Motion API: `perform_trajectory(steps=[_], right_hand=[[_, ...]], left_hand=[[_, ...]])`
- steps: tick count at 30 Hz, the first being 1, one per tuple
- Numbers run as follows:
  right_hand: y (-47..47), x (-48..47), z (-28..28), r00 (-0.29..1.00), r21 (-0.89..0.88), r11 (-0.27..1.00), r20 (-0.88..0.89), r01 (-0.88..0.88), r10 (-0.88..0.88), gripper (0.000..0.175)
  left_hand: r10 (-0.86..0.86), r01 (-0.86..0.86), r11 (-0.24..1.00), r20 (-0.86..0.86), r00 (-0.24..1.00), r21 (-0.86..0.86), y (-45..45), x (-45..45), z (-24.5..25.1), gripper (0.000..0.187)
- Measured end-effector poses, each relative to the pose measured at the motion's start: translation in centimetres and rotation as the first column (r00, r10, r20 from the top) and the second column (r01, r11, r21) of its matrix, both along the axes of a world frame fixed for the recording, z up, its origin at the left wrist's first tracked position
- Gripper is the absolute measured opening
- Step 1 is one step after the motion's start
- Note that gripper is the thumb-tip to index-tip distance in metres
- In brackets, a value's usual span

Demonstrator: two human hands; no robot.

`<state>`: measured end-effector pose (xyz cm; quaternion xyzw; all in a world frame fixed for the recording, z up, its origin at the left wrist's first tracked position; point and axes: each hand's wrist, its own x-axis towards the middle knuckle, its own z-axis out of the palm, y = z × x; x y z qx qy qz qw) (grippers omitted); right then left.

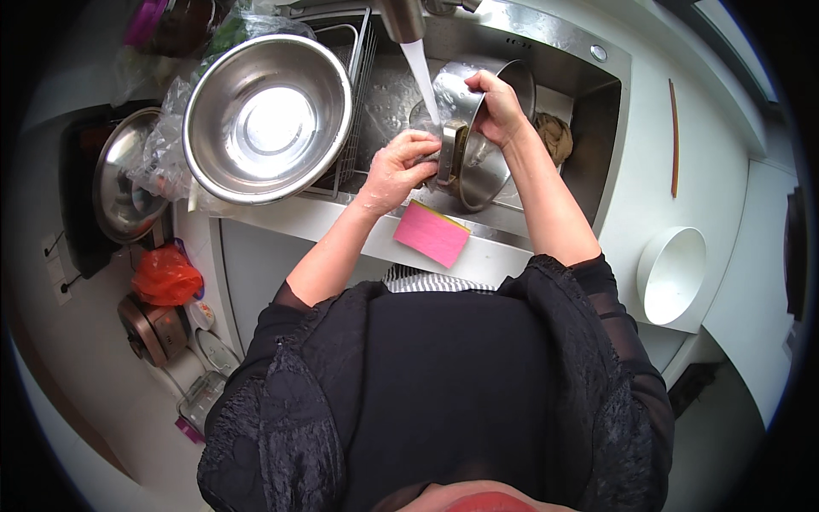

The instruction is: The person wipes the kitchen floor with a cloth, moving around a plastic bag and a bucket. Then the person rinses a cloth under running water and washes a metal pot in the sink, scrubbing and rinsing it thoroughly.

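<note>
A stainless steel pot [483, 169] is tilted on its side in the sink, under water running from the faucet [403, 22]. My right hand [498, 109] grips its upper rim, thumb on the outer wall. Near the pot's side handle [452, 152], my left hand [403, 168] presses what looks like a grey scrubber [430, 160] to the pot's outside; the fingers partly hide it. A pink sponge [432, 234] with a yellow-green edge lies on the sink's front ledge, below my left hand. A brown cloth [554, 138] sits at the sink's right side.
A large steel bowl [211, 147] rests by a wire rack [363, 77] at the sink's left. Plastic bags [167, 141] and a steel lid [115, 173] are beyond it. On the right counter are chopsticks [674, 137] and a white bowl [672, 275].
</note>
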<state>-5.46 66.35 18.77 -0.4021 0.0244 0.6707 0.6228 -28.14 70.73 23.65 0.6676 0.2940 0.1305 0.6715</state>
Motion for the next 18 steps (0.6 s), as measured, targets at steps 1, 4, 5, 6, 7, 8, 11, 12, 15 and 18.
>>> perform_trajectory(steps=[1, 4, 5, 6, 7, 8, 11, 12, 15, 18], right_hand=[[0.2, 0.1, -0.1, 1.000, 0.009, 1.000, -0.012, 0.000, 0.000, 0.022], [0.6, -0.4, 0.3, 0.999, 0.014, 1.000, -0.027, 0.022, -0.021, 0.024], [0.6, -0.8, 0.7, 0.999, 0.003, 0.999, -0.013, 0.053, -0.053, 0.025], [0.6, -1.3, 1.1, 0.995, -0.001, 0.995, 0.011, 0.101, -0.101, 0.027], [0.3, -1.8, 1.6, 0.996, -0.015, 0.996, 0.027, 0.087, -0.086, 0.030], [0.1, -2.4, 2.1, 0.995, -0.017, 0.996, 0.054, 0.086, -0.085, 0.033], [-0.8, -3.9, 2.9, 0.959, 0.013, 0.998, 0.276, 0.067, -0.068, 0.046], [-1.1, -3.8, 3.0, 0.936, -0.114, 0.993, 0.351, 0.016, 0.025, 0.049], [-2.2, -3.7, 2.8, 0.887, -0.177, 0.979, 0.429, -0.103, 0.171, 0.059], [-4.0, -3.7, 2.8, 0.906, -0.123, 0.985, 0.392, -0.119, 0.159, 0.066]], left_hand=[[-0.010, 0.001, 0.995, 0.081, 0.997, 0.104, 0.0, 0.1, -0.4, 0.021], [-0.116, 0.103, 0.892, 0.004, 0.993, 0.441, 0.9, 0.6, -1.5, 0.032], [-0.040, 0.048, 0.860, -0.026, 0.999, 0.508, 1.3, 0.9, -1.9, 0.039], [0.027, -0.006, 0.813, -0.027, 0.999, 0.582, 1.5, 1.3, -2.3, 0.045], [0.095, -0.056, 0.758, -0.025, 0.995, 0.650, 1.6, 1.8, -2.7, 0.052], [0.102, -0.045, 0.787, -0.058, 0.993, 0.615, 1.5, 2.5, -3.2, 0.080], [0.148, -0.241, 0.822, 0.215, 0.965, 0.516, -0.3, 4.5, -4.6, 0.077], [0.201, -0.263, 0.827, 0.176, 0.964, 0.497, -0.9, 5.2, -5.1, 0.072], [0.381, -0.394, 0.777, 0.131, 0.915, 0.491, -2.7, 6.8, -6.2, 0.066], [0.441, -0.449, 0.676, 0.169, 0.882, 0.585, -2.5, 7.6, -6.8, 0.054]])
